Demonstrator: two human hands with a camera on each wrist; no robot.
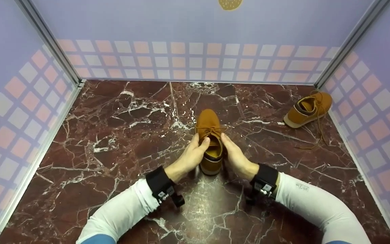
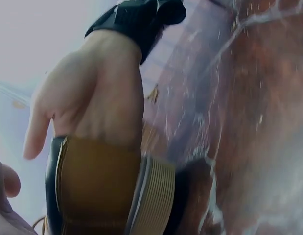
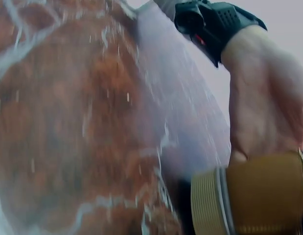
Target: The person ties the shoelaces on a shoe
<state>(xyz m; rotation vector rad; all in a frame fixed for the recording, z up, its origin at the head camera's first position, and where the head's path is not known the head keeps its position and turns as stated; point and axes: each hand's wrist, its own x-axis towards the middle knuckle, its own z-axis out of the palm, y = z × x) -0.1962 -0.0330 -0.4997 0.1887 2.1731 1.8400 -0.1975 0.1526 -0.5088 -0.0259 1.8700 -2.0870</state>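
Observation:
A tan lace-up shoe (image 1: 209,120) with a dark padded collar points away from me at mid-table, its lace tied across the front. My left hand (image 1: 191,154) grips its left side, the thumb lying over the collar edge. From the other side my right hand (image 1: 239,159) holds the shoe, its palm along the right flank and most fingers hidden. In the left wrist view the heel and pale ribbed sole (image 2: 158,196) show below the right hand (image 2: 100,93). The right wrist view shows the left hand (image 3: 264,98) behind the heel (image 3: 264,193).
A matching tan shoe (image 1: 303,113) lies at the back right near the side wall, its lace trailing loose over the table. The dark red marble-patterned tabletop (image 1: 130,135) is bounded by a back wall (image 1: 195,30) and side walls with pink and white squares.

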